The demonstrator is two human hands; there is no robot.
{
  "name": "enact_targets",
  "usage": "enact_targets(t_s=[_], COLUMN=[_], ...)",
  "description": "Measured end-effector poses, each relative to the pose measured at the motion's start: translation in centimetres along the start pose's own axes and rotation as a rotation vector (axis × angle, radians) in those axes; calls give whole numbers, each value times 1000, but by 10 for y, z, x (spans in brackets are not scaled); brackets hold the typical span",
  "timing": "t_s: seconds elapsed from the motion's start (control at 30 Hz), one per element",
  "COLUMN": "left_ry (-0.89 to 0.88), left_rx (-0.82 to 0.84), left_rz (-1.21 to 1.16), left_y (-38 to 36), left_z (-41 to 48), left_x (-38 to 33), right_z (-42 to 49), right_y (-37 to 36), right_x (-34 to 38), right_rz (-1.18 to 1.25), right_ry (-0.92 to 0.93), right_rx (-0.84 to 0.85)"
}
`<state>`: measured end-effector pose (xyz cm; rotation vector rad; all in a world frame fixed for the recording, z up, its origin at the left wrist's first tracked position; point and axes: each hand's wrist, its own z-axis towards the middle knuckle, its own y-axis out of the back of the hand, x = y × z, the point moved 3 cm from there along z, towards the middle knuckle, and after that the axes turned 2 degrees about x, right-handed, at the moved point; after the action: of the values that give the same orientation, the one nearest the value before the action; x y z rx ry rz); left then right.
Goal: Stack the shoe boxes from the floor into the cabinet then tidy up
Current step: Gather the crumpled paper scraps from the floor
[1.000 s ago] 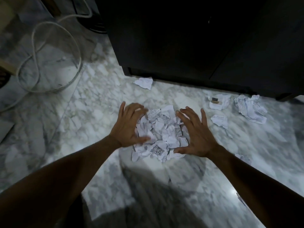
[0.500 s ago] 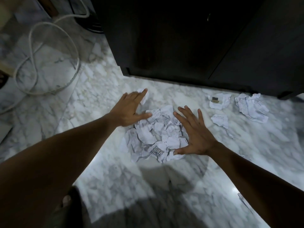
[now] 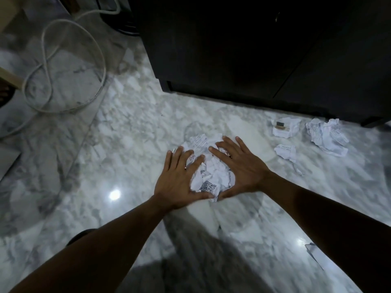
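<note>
Evidently the pile of crumpled paper (image 3: 208,172), lying on the marble floor (image 3: 127,166) before the dark cabinet (image 3: 232,60), is being corralled: the left hand (image 3: 178,182) and right hand (image 3: 241,168) are pressed against its sides, fingers spread and nearly straight, nothing gripped. A QR-like patch (image 3: 208,186) is seen; the print cannot be read. Three scraps (image 3: 285,151) are seen well apart at the right.

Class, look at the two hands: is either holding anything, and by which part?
Nothing is gripped. The left hand and right hand, fingers spread, press against opposite sides of the paper pile on the floor.
</note>
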<state>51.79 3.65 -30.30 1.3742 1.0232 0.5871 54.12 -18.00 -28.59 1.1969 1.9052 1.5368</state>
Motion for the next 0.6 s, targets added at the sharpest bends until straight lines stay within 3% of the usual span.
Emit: enact_targets(t_s=[0.2,0.6], left_ry=[-82,-90], left_rx=[-243,-90], left_rz=[-78,-93], left_y=[1,-7], left_z=[-2,-1], left_x=[-4,-1], right_z=[2,11], right_y=[-4,-18], right_x=[5,21], right_rz=[35,177], right_ry=[-4,1], right_rx=[-70,-324])
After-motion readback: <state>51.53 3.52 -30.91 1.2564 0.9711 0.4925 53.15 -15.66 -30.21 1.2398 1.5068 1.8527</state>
